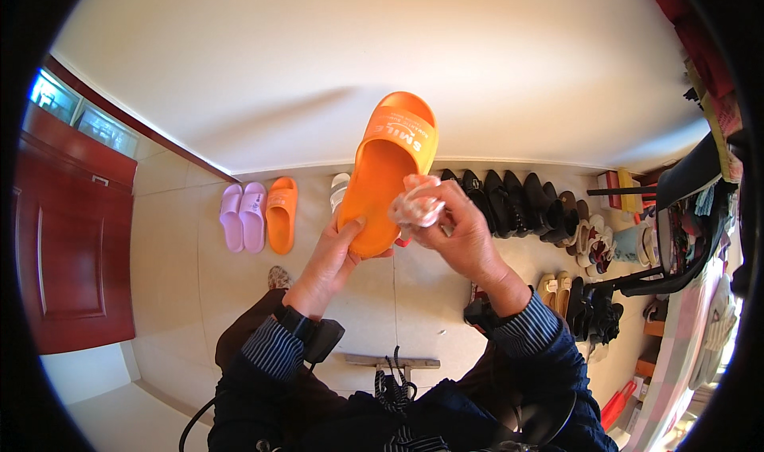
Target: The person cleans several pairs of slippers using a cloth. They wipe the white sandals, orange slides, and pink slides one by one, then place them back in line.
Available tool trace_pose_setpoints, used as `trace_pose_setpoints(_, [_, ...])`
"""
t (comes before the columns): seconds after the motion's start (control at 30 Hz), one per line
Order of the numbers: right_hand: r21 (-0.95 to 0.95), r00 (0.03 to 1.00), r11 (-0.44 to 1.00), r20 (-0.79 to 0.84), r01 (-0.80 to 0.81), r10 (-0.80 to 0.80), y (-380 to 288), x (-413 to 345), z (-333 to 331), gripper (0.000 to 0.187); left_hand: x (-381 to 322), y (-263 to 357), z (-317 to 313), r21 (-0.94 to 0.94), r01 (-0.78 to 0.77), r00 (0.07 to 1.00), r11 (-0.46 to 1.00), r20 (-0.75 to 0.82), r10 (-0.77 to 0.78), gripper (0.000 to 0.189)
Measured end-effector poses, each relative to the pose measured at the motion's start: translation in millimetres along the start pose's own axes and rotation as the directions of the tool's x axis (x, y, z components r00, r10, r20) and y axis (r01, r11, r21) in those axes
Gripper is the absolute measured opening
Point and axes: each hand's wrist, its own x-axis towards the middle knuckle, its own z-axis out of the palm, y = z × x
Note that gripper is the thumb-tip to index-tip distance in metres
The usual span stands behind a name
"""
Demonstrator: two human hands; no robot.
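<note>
An orange slide slipper is held up in front of me, toe pointing away, with white lettering across its strap. My left hand grips it by the heel, thumb on the footbed and fingers underneath. Bunched in my right hand is a crumpled pink and white cloth, which is beside the slipper's right edge near the heel. Whether the cloth touches the slipper is hard to tell. A matching orange slipper lies on the floor to the left, next to a pair of lilac slippers.
Black shoes stand in a row along the wall at right. More shoes sit nearer me, by a black-framed rack. A white shoe is partly hidden behind the slipper. The red door is at far left.
</note>
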Motion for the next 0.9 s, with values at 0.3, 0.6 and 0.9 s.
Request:
trace_pose_setpoints(0.3, [0.120,0.876,0.985,-0.454,-0.123,0.165,15.8,37.1,-25.7,0.027,-3.6,-19.4,14.9,0.155,-0.022,0.999,0.988,-0.020,0.025,0.048])
trace_pose_setpoints(0.6, [0.007,0.916,0.999,-0.400,-0.034,0.034,1.2,25.0,-23.7,0.021,2.9,-20.7,9.9,0.331,-0.049,0.990,0.942,-0.109,0.090,0.051])
trace_pose_setpoints(0.9, [-0.220,0.987,0.969,-0.087,0.112,-0.134,4.2,9.5,7.8,0.032,3.1,-24.3,0.8,0.473,-0.105,0.968,0.875,-0.154,0.199,0.051])
